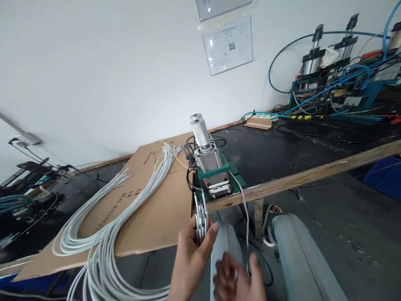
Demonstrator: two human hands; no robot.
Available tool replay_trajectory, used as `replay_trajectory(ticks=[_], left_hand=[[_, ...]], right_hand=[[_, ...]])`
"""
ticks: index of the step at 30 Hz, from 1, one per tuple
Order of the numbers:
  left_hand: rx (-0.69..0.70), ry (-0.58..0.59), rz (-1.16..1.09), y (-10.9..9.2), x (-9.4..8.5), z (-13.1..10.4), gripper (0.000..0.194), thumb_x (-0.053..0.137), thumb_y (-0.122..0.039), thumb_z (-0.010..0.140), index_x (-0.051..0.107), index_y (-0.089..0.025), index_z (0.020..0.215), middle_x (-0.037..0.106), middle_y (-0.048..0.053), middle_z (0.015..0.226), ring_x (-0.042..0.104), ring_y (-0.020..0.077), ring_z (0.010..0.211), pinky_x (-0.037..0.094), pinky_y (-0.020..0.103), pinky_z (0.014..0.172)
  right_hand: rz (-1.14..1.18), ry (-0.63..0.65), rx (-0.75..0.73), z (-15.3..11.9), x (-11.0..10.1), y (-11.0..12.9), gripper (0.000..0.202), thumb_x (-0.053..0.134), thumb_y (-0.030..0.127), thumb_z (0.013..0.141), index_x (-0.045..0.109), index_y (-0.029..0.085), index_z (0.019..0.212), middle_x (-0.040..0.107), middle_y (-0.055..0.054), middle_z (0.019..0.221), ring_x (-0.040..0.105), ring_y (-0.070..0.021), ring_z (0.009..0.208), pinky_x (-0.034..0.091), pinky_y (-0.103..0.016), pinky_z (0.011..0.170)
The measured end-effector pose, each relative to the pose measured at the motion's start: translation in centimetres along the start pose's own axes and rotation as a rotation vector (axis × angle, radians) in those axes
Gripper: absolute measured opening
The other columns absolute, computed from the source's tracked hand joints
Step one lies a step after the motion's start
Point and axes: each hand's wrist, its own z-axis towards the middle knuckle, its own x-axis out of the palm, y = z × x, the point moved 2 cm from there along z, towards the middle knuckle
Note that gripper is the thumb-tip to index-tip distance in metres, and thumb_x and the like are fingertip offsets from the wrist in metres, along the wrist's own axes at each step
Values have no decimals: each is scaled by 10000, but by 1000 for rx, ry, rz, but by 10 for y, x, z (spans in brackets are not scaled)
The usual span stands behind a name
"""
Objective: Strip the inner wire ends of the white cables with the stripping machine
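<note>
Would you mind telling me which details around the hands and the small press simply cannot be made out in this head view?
- Right hand: motion-blurred; whether it grips a cable is unclear.
- Cable bundle in the left hand: lower ends hidden by fingers.
- Wall notice: print too small.
- Cable loops: cut off by the bottom edge.

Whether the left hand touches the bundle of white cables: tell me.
Touching. The head view shows the left hand wrapped around the white cable bundle, thumb pressed against its side below the small press.
</note>
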Motion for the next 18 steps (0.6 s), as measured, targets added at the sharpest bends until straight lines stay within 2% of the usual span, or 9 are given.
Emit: replay_trajectory(ticks=[2, 5, 10, 12, 14, 18], left_hand=[[-46, 65, -25, -4, 4, -1, 357, 756, -500, 816, 617, -172, 797, 515, -59, 522, 454, 82, 420, 380, 169, 403], [-136, 111, -86, -12, 7, 0, 328, 769, -457, 776, 642, -173, 879, 636, -16, 570, 626, 181, 426, 507, 257, 382], [-127, 127, 43, -17, 4, 3, 170, 725, -327, 775, 663, -170, 770, 634, -12, 557, 658, 201, 459, 550, 277, 413], [-77, 121, 164, -16, 4, 1, 134, 699, -302, 788, 678, -172, 768, 642, 4, 594, 660, 205, 504, 557, 283, 455], [36, 79, 319, -17, 4, -3, 133, 666, -283, 813, 686, -177, 733, 656, 28, 675, 662, 208, 573, 542, 274, 504], [250, -4, 524, -23, 8, -9, 245, 596, -247, 866, 680, -188, 643, 653, 35, 746, 643, 186, 644, 481, 247, 577]], right_hand=[[3, 68, -72, 9, 20, 28, 639, 769, 793, 638, 624, 176, 727, 414, 49, 661, 248, -82, 527, 215, -218, 510], [-126, 183, -52, 18, 44, 55, 589, 809, 708, 675, 658, 156, 811, 432, 28, 743, 268, -99, 606, 247, -226, 563], [-250, 308, 29, 20, 55, 62, 609, 768, 719, 730, 696, 161, 965, 391, 28, 775, 233, -114, 644, 234, -224, 582], [-284, 327, 33, 20, 56, 61, 620, 722, 754, 753, 694, 159, 927, 390, 21, 780, 235, -121, 658, 253, -225, 595], [-330, 324, 33, 20, 56, 61, 631, 692, 778, 760, 689, 156, 865, 407, 9, 789, 247, -127, 671, 273, -229, 607], [-415, 274, 8, 22, 57, 65, 616, 674, 785, 769, 667, 169, 775, 432, 0, 747, 300, -138, 668, 303, -241, 602]])
